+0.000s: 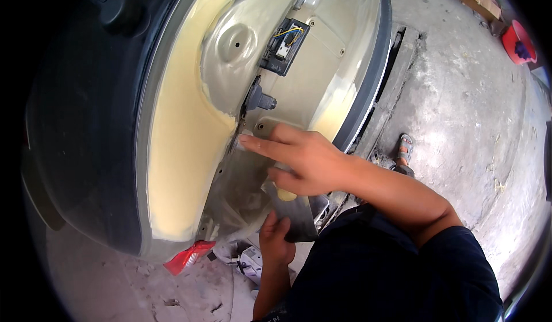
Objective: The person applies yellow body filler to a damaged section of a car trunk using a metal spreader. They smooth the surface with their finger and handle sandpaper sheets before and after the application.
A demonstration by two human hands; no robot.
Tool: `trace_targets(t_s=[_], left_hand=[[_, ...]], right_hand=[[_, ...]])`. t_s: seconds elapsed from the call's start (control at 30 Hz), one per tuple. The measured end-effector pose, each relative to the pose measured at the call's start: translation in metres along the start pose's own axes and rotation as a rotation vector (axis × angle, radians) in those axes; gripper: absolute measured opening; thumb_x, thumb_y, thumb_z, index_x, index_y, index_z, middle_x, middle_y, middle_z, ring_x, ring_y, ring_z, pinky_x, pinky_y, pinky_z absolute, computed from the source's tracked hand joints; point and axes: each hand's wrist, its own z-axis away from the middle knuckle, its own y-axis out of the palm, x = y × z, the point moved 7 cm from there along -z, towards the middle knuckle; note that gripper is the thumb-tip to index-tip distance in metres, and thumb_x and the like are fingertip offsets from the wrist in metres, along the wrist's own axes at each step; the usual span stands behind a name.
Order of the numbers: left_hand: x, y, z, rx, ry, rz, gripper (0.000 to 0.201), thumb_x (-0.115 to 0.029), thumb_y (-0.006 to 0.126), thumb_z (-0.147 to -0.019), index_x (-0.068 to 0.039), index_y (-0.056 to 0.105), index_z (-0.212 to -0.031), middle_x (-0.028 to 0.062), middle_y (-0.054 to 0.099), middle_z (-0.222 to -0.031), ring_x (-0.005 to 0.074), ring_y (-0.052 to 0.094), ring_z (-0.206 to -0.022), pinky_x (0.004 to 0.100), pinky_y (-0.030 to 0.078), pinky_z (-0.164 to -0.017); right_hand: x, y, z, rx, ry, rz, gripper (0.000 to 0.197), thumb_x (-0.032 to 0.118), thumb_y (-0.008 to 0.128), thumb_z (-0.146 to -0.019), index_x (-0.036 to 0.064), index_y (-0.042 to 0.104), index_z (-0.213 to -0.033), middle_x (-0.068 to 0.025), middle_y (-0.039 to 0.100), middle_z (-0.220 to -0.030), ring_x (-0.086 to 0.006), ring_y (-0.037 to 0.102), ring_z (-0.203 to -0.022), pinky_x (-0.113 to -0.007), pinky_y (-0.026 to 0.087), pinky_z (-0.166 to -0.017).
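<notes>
Head view shows a car body panel (325,40) filling the upper middle, greyish-beige and faintly glossy, with a broad matte band of pale-yellow filler (178,149) curving down its left side around a rounded recess (221,77). Over its lower part the right hand (313,161) stretches its index finger toward a seam, apart from the bent others; whether those clamp anything, one cannot tell. Below, the left hand (277,241) has its fingers closed on a dark plate (300,221) bearing a yellow lump (286,195); farther off, upper right, stands a red bucket (516,43)
</notes>
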Motion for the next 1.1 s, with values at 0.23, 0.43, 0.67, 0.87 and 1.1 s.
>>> trace_targets(t_s=[0.23,0.43,0.67,0.87,1.1], left_hand=[[-0.011,0.017,0.000,0.060,0.009,0.195,0.042,0.001,0.047,-0.089,0.004,0.045,-0.131,0.0159,0.057,-0.123,0.0256,0.056,-0.113,0.0384,0.042,-0.101],[-0.012,0.036,0.004,0.133,-0.055,0.215,0.044,0.000,0.044,-0.090,0.002,0.042,-0.133,0.0161,0.054,-0.126,0.0255,0.054,-0.116,0.0381,0.041,-0.102],[-0.016,0.035,0.008,0.145,-0.067,0.278,0.042,-0.001,0.050,-0.089,0.000,0.047,-0.130,0.0124,0.060,-0.119,0.0243,0.058,-0.108,0.0381,0.044,-0.098],[-0.005,0.024,0.011,0.094,-0.075,0.156,0.043,-0.001,0.049,-0.089,0.002,0.045,-0.132,0.0135,0.057,-0.123,0.0253,0.057,-0.112,0.0397,0.043,-0.100],[0.000,0.030,0.013,0.134,-0.101,0.084,0.052,-0.003,0.049,-0.088,0.006,0.037,-0.138,0.0157,0.052,-0.130,0.0274,0.051,-0.120,0.0394,0.037,-0.105]], right_hand=[[0.023,-0.008,0.062,0.380,-0.003,0.077,0.070,0.007,0.058,-0.067,0.0147,0.050,-0.136,-0.0081,0.043,-0.073,-0.0252,0.052,-0.058,-0.036,0.047,-0.051],[0.025,-0.008,0.100,0.386,-0.107,0.194,0.076,0.008,0.061,-0.065,0.0254,0.047,-0.138,-0.0066,0.044,-0.075,-0.0243,0.054,-0.057,-0.038,0.048,-0.054],[0.031,-0.027,0.104,0.451,-0.339,0.252,0.074,0.012,0.063,-0.066,0.0106,0.045,-0.138,-0.0057,0.046,-0.079,-0.0226,0.053,-0.058,-0.035,0.049,-0.056],[0.007,-0.069,0.004,-0.054,0.241,-0.256,0.082,-0.001,0.056,-0.079,0.0056,0.015,-0.150,-0.0028,0.048,-0.074,-0.0119,0.050,-0.064,-0.025,0.045,-0.062],[0.003,-0.066,-0.090,-0.211,0.370,-0.520,0.080,0.002,0.053,-0.085,-0.0031,0.004,-0.148,-0.0004,0.053,-0.077,-0.0097,0.050,-0.072,-0.023,0.043,-0.070]])
